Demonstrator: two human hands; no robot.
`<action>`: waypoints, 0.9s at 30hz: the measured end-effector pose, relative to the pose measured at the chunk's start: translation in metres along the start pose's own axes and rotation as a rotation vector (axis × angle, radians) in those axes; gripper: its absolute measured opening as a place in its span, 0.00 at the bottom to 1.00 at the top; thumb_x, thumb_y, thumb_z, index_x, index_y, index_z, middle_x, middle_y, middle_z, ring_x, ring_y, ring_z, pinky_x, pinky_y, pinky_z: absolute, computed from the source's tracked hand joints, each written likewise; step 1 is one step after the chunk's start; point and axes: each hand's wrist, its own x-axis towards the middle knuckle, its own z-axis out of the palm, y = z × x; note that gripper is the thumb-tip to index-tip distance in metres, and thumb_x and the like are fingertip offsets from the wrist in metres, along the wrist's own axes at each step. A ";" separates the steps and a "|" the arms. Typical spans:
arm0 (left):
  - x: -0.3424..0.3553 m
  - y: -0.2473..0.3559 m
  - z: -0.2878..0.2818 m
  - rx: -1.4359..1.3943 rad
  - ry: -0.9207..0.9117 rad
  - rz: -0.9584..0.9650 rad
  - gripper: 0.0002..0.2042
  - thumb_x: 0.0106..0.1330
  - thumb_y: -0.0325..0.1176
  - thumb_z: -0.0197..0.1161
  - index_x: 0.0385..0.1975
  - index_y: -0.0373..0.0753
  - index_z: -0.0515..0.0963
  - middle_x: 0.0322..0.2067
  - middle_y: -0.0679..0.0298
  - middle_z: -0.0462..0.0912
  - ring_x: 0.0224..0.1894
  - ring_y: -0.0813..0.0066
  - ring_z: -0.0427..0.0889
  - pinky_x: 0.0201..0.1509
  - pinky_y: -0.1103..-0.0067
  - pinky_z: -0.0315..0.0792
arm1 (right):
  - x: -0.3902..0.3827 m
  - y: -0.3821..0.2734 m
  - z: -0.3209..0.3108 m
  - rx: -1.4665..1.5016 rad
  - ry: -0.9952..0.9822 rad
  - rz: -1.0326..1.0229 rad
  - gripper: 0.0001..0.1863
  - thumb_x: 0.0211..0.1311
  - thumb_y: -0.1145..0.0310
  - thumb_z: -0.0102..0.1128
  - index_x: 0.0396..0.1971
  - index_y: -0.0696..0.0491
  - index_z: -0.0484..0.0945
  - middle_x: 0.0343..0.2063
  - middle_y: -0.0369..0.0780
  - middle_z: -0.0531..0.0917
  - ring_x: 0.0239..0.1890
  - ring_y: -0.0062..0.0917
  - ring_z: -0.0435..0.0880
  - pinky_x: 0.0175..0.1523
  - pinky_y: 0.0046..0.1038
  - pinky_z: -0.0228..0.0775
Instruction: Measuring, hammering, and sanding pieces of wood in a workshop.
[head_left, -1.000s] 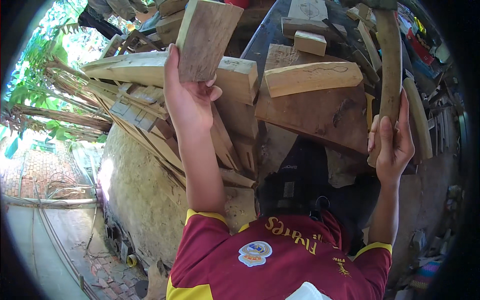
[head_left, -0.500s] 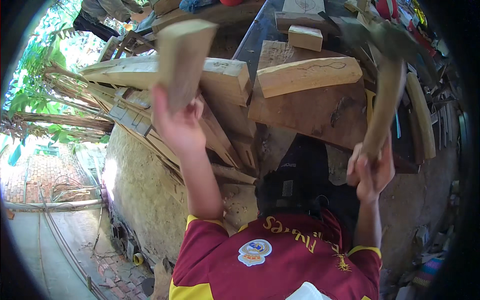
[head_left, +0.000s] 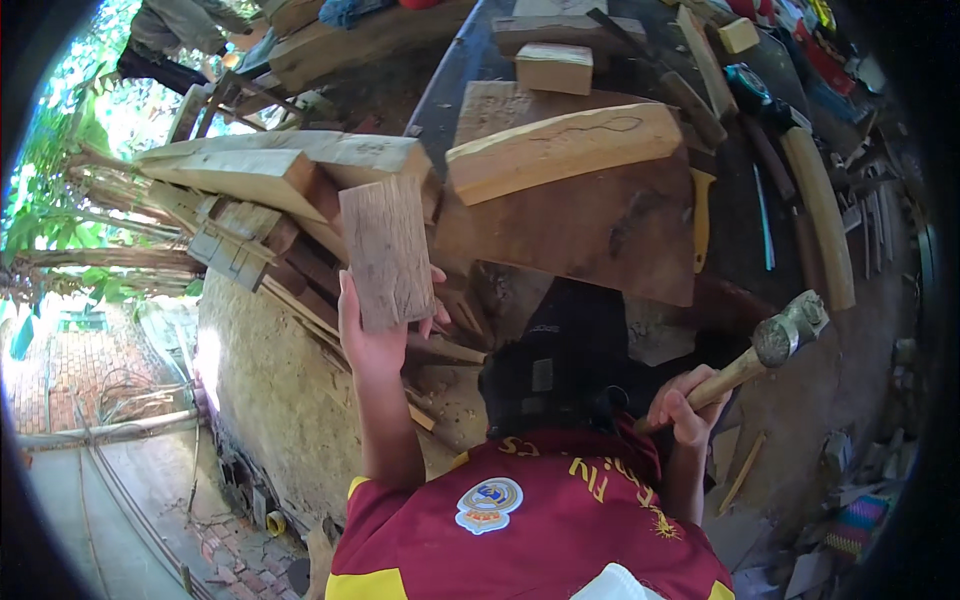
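In my left hand a rectangular wooden block is held up, its weathered, cracked face turned toward me; the fingers wrap round its lower end. My right hand grips a hammer low on its wooden handle, near my lap, with the rounded metal head pointing up and to the right. Beyond the hands, a long pale timber piece with a pencilled curve lies on a brown board. Neither hand touches it.
A small wood block sits behind the marked piece. To the right are a yellow-handled tool, a blue stick, a tape measure and a curved wooden length. Large timbers are stacked at the left.
The left hand has lowered the block and turned its broad face toward me. My right hand has brought the hammer down from above the bench toward my lap.
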 end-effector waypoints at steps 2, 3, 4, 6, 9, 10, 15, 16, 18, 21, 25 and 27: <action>0.009 -0.001 0.010 0.098 -0.015 -0.001 0.39 0.78 0.64 0.31 0.64 0.29 0.65 0.48 0.38 0.80 0.29 0.50 0.86 0.20 0.73 0.71 | -0.005 0.002 -0.006 -0.024 0.012 -0.022 0.07 0.56 0.86 0.62 0.26 0.61 0.73 0.14 0.42 0.80 0.13 0.22 0.80 0.18 0.24 0.73; 0.011 -0.001 0.014 0.163 -0.022 0.003 0.39 0.78 0.64 0.32 0.64 0.29 0.65 0.49 0.37 0.80 0.31 0.50 0.86 0.21 0.74 0.72 | -0.008 0.000 -0.008 -0.038 0.019 -0.033 0.07 0.56 0.86 0.62 0.26 0.62 0.73 0.14 0.42 0.80 0.14 0.22 0.80 0.18 0.23 0.73; 0.014 0.000 0.018 0.234 -0.031 0.007 0.38 0.78 0.64 0.33 0.64 0.29 0.65 0.51 0.37 0.80 0.32 0.50 0.87 0.21 0.74 0.73 | -0.011 -0.002 -0.008 -0.064 0.035 -0.011 0.07 0.54 0.87 0.63 0.25 0.62 0.74 0.15 0.42 0.81 0.14 0.21 0.81 0.18 0.23 0.73; 0.015 0.006 0.029 0.384 -0.092 0.056 0.37 0.78 0.61 0.42 0.67 0.28 0.64 0.53 0.38 0.80 0.37 0.52 0.88 0.26 0.73 0.77 | -0.019 0.000 -0.013 -0.125 0.066 -0.014 0.08 0.54 0.87 0.65 0.23 0.61 0.74 0.15 0.41 0.80 0.15 0.20 0.80 0.19 0.23 0.72; 0.019 0.002 0.054 0.550 -0.050 0.264 0.34 0.74 0.49 0.58 0.66 0.24 0.66 0.51 0.43 0.84 0.44 0.57 0.89 0.42 0.76 0.79 | -0.030 0.004 -0.024 -0.228 0.020 -0.008 0.08 0.58 0.83 0.62 0.26 0.59 0.71 0.13 0.41 0.79 0.12 0.23 0.79 0.19 0.23 0.71; 0.021 -0.002 0.062 0.589 -0.016 0.357 0.32 0.73 0.44 0.64 0.66 0.21 0.68 0.50 0.45 0.85 0.46 0.60 0.89 0.48 0.77 0.78 | -0.034 0.007 -0.026 -0.217 0.040 0.002 0.08 0.58 0.84 0.62 0.25 0.59 0.72 0.13 0.41 0.79 0.12 0.23 0.79 0.19 0.22 0.71; 0.038 -0.005 0.103 1.289 -0.230 0.548 0.28 0.61 0.34 0.73 0.62 0.34 0.77 0.52 0.51 0.85 0.48 0.58 0.85 0.54 0.72 0.76 | -0.043 0.015 -0.036 -0.253 0.186 0.098 0.11 0.49 0.82 0.71 0.17 0.56 0.76 0.13 0.35 0.79 0.14 0.17 0.77 0.20 0.20 0.67; 0.043 -0.010 0.109 1.387 -0.250 0.604 0.27 0.62 0.34 0.73 0.61 0.36 0.78 0.51 0.51 0.84 0.48 0.56 0.85 0.54 0.71 0.76 | -0.042 0.013 -0.035 -0.287 0.203 0.116 0.11 0.48 0.81 0.71 0.16 0.55 0.76 0.13 0.34 0.78 0.14 0.17 0.76 0.20 0.20 0.66; 0.047 -0.024 0.125 1.464 -0.267 0.617 0.23 0.63 0.35 0.72 0.59 0.42 0.81 0.50 0.51 0.83 0.49 0.49 0.82 0.55 0.64 0.76 | -0.042 0.012 -0.040 -0.338 0.225 0.115 0.11 0.48 0.80 0.72 0.16 0.55 0.76 0.12 0.34 0.78 0.13 0.17 0.75 0.20 0.21 0.66; 0.057 -0.035 0.139 1.515 -0.338 0.640 0.23 0.63 0.36 0.72 0.59 0.43 0.81 0.53 0.50 0.81 0.52 0.48 0.81 0.58 0.62 0.75 | -0.044 0.014 -0.051 -0.363 0.226 0.077 0.10 0.47 0.78 0.73 0.17 0.56 0.77 0.12 0.34 0.78 0.13 0.17 0.76 0.20 0.21 0.67; 0.072 -0.052 0.150 1.565 -0.359 0.676 0.22 0.65 0.37 0.71 0.58 0.40 0.82 0.62 0.48 0.78 0.61 0.48 0.77 0.65 0.63 0.71 | -0.045 0.006 -0.059 -0.356 0.229 0.155 0.10 0.48 0.79 0.72 0.16 0.56 0.77 0.13 0.38 0.81 0.15 0.19 0.81 0.20 0.23 0.69; 0.076 -0.054 0.155 1.569 -0.359 0.709 0.21 0.65 0.37 0.71 0.58 0.39 0.82 0.61 0.49 0.79 0.62 0.49 0.77 0.65 0.63 0.71 | -0.046 0.002 -0.059 -0.218 0.225 0.212 0.11 0.49 0.81 0.72 0.15 0.57 0.77 0.14 0.39 0.82 0.15 0.22 0.82 0.20 0.24 0.70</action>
